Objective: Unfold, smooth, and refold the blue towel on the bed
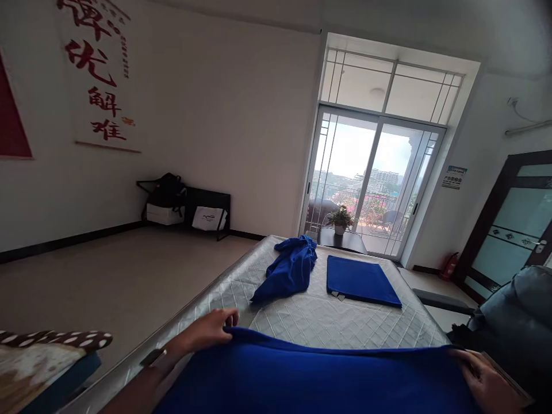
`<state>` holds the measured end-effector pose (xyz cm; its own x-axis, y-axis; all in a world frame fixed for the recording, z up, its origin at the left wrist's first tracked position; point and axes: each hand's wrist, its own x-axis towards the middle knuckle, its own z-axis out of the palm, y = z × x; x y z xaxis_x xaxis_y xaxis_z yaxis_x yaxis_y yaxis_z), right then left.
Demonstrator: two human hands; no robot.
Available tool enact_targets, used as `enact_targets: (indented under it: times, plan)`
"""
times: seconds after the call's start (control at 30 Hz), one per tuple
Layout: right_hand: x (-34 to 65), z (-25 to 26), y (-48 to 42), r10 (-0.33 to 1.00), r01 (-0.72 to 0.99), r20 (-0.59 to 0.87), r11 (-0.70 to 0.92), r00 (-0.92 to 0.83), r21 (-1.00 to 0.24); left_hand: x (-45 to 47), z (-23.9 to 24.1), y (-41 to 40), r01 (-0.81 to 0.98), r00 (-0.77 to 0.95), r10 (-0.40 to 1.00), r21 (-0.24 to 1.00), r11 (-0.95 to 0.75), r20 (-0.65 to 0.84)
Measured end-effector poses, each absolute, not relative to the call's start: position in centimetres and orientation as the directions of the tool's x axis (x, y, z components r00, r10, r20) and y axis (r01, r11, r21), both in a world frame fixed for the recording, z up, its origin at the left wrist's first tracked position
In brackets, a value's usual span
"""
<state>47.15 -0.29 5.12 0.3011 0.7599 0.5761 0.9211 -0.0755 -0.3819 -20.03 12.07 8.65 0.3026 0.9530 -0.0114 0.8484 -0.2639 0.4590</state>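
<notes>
A large blue cloth (319, 379) is stretched flat across the near end of a quilted silver-grey mattress (314, 313). My left hand (207, 330) pinches the cloth's far left corner, fingers closed on the edge. At the right edge, my right hand (483, 382) grips the far right corner. Farther along the mattress lie a crumpled blue cloth (288, 270) and, to its right, a neatly folded blue cloth (360, 280).
A small dark table with a potted plant (340, 221) stands before the glass balcony door (371, 184). A black rack with bags (185, 207) is against the left wall. A dark chair (517, 310) sits at right, a polka-dot item (52, 342) at lower left.
</notes>
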Motion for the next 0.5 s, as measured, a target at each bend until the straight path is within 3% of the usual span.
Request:
enact_targets:
  times: [0.1, 0.33, 0.4, 0.5]
  plan:
    - [47.4, 2.2, 4.2, 0.852, 0.865, 0.458, 0.01, 0.255, -0.502, -20.5, 5.5, 14.0, 0.839, 0.252, 0.967, 0.494, -0.23, 0.022]
    - [50.6, -3.7, 7.6, 0.816, 0.817, 0.445, -0.058, 0.37, -0.573, -21.1, 3.8, 15.6, 0.747, 0.217, 0.965, 0.611, -0.261, 0.147]
    - [51.4, -4.5, 7.9, 0.808, 0.814, 0.443, -0.078, 0.39, -0.576, -20.8, 3.6, 16.0, 0.751, 0.178, 0.977, 0.625, -0.21, 0.114]
    - [52.1, -5.0, 8.2, 0.799, 0.817, 0.445, -0.096, 0.404, -0.569, -19.8, 3.2, 16.4, 0.827, -0.021, 0.998, 0.562, -0.017, 0.061]
